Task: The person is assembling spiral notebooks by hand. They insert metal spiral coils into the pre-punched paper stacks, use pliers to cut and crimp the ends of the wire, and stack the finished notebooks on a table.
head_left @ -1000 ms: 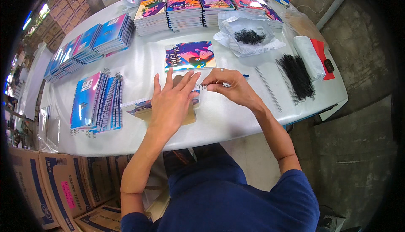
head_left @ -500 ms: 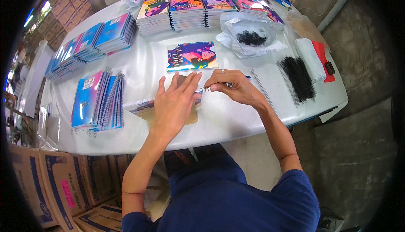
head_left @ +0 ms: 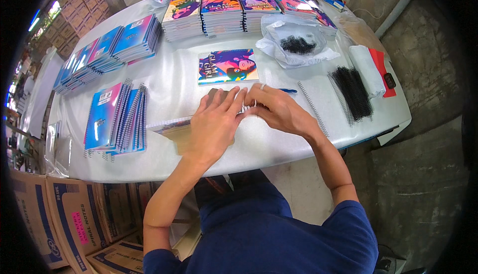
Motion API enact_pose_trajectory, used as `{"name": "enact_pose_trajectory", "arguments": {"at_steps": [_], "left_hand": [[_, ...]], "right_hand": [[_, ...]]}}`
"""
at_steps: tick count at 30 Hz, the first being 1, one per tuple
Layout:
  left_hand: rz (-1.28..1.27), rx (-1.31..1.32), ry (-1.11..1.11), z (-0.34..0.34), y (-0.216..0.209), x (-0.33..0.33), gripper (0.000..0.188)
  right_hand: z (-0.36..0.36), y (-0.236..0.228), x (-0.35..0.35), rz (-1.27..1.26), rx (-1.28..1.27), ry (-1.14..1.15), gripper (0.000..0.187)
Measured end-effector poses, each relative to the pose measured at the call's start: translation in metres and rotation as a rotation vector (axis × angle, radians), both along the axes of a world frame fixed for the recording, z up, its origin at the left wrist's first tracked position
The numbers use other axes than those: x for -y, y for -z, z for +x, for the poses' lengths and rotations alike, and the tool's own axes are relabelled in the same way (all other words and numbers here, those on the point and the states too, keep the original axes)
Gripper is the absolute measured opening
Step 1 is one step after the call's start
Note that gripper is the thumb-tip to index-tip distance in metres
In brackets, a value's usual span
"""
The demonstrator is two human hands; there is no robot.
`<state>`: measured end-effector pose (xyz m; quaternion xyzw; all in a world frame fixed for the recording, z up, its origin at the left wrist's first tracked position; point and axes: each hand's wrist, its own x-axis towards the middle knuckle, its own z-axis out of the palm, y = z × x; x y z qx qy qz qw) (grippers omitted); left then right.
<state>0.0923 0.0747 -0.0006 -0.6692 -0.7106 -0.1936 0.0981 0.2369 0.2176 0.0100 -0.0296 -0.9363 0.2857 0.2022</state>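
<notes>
My left hand (head_left: pixel 214 124) lies with outstretched fingers over a notebook (head_left: pixel 174 137), pressing it against the table. The notebook's page edges and tan cardboard show to the left of the hand; much of it is hidden. At the notebook's right end, my right hand (head_left: pixel 281 109) pinches a spiral binding coil (head_left: pixel 247 108), whose rings show between the two hands. Just beyond lies a single notebook (head_left: pixel 228 67) with a colourful illustrated cover. Right of my right hand are a blue pen (head_left: pixel 288 90) and a loose spiral coil (head_left: pixel 312 107).
Blue-pink spiral notebooks (head_left: pixel 102 114) stand in piles at the left. Tall stacks of illustrated notebooks (head_left: pixel 221 17) line the back. A crumpled white wrapper (head_left: pixel 271 50) holds black coils (head_left: pixel 297 45); a bundle of black coils (head_left: pixel 352 95) lies at the right. Cardboard boxes (head_left: pixel 74 219) sit below the table.
My right hand has shifted slightly right and turned at the coil, with more rings showing. My left hand has moved slightly right and down. The blue pen is more exposed.
</notes>
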Motion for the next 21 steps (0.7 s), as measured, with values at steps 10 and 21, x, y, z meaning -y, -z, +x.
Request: {"name": "enact_pose_trajectory", "arguments": {"at_steps": [10, 21], "left_hand": [[-0.038, -0.005, -0.019, 0.007, -0.007, 0.008, 0.06], [0.067, 0.019, -0.095, -0.01, -0.003, 0.018, 0.083]], "right_hand": [[-0.043, 0.03, -0.062, -0.522, 0.201, -0.122, 0.017], [-0.064, 0.041, -0.068, -0.479, 0.158, -0.311, 0.034]]}}
